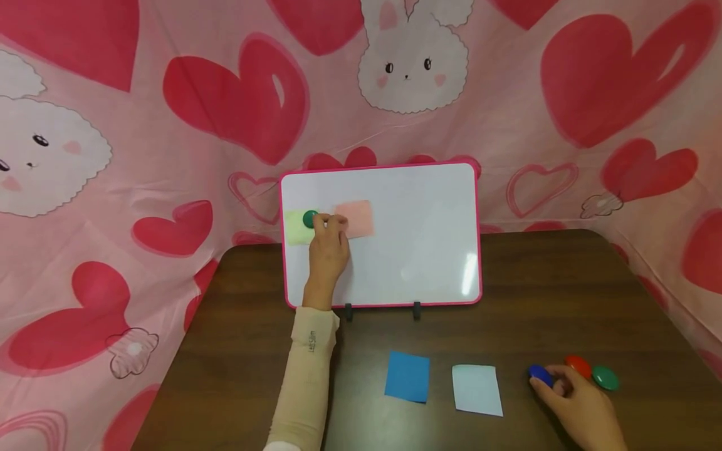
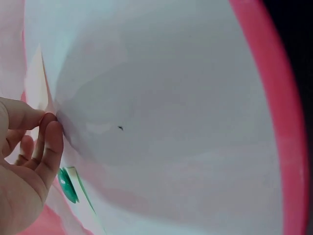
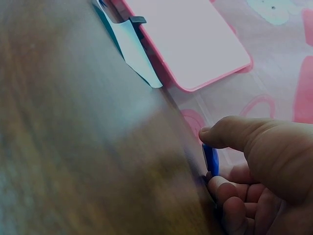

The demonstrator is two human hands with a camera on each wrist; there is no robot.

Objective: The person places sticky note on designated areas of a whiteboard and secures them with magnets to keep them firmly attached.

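Note:
At the whiteboard (image 1: 423, 232), my left hand (image 1: 329, 247) pinches the left edge of a pink sticky note (image 1: 360, 219) between thumb and fingers. In the left wrist view the note (image 2: 38, 81) stands at an angle in the fingers (image 2: 53, 142). Just left of this hand, a green round magnet (image 1: 309, 218) sits on a yellow-green sticky note (image 1: 296, 235) on the board. My right hand (image 1: 586, 404), low at the table's right, holds a blue round magnet (image 1: 540, 375) between thumb and fingers; the right wrist view shows the magnet (image 3: 211, 159) edge-on.
A red magnet (image 1: 578, 366) and another green magnet (image 1: 605, 378) lie beyond the right hand. Blue (image 1: 407, 377) and pale blue (image 1: 477, 389) sticky notes lie on the brown table (image 1: 237, 376). Black feet (image 1: 417, 311) support the board before a pink heart-patterned cloth (image 1: 214, 25).

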